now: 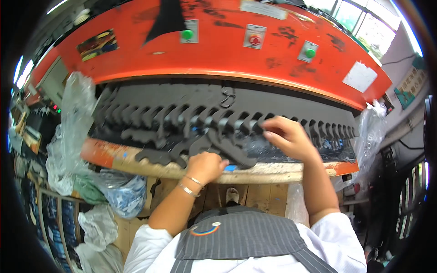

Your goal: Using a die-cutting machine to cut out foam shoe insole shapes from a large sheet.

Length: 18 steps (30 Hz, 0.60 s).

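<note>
Loose dark-grey cut strips [234, 153] with curved outlines lie in a heap near the front of the bed, directly ahead of the left hand [205, 166] and short of the right hand [292, 140]. The left fingers are curled in at the heap's near edge, the thumb pointing right beside the lowest strip; whether they grip one is hidden. One wavy strip [152, 156] lies just left of that hand. The right hand is half open, forefinger and thumb parted, its fingertips at the row of curved cut-outs; I cannot tell whether they hold or touch anything. Behind stretches the dark-grey sheet [168, 96], its near edge toothed by these cut-outs. A worn wooden rail [268, 176] borders the bed in front. Beyond the sheet rises an orange-red machine panel [218, 50] with green buttons [187, 34] and a red button [255, 40].
</note>
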Tool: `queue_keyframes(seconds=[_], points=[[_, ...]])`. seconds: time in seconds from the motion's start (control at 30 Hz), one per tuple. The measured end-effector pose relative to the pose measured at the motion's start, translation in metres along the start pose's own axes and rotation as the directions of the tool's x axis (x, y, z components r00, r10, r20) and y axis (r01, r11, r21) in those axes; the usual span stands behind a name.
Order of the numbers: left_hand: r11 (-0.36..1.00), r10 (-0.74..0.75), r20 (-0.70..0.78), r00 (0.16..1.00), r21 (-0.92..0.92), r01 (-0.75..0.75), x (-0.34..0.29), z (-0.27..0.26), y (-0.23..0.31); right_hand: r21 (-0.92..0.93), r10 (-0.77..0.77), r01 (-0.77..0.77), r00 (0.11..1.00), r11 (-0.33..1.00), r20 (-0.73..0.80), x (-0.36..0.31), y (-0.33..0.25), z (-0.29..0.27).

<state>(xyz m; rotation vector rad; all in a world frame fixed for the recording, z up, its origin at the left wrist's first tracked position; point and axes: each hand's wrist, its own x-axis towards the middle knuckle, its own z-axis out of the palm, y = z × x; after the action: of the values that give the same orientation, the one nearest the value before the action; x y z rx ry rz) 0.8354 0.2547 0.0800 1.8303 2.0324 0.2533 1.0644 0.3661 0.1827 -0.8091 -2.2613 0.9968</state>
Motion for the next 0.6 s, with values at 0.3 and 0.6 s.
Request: queue_keyframes(seconds=[0.3, 0.6], points=[[0.944, 0.303, -0.593, 0.746, 0.079, -0.32, 0.177, 0.011, -0.04, -0.66, 0.318, -0.132, 0.933, 0.739, 0.169, 0.191, 0.129, 0.071], [0.533, 0.093, -0.541, 0.836, -0.682, -0.5, 0.219, 0.002, -0.022, -0.629, 0.178, 0.279, 0.807, 0.725, 0.563, 0.257, 0.167, 0.052]])
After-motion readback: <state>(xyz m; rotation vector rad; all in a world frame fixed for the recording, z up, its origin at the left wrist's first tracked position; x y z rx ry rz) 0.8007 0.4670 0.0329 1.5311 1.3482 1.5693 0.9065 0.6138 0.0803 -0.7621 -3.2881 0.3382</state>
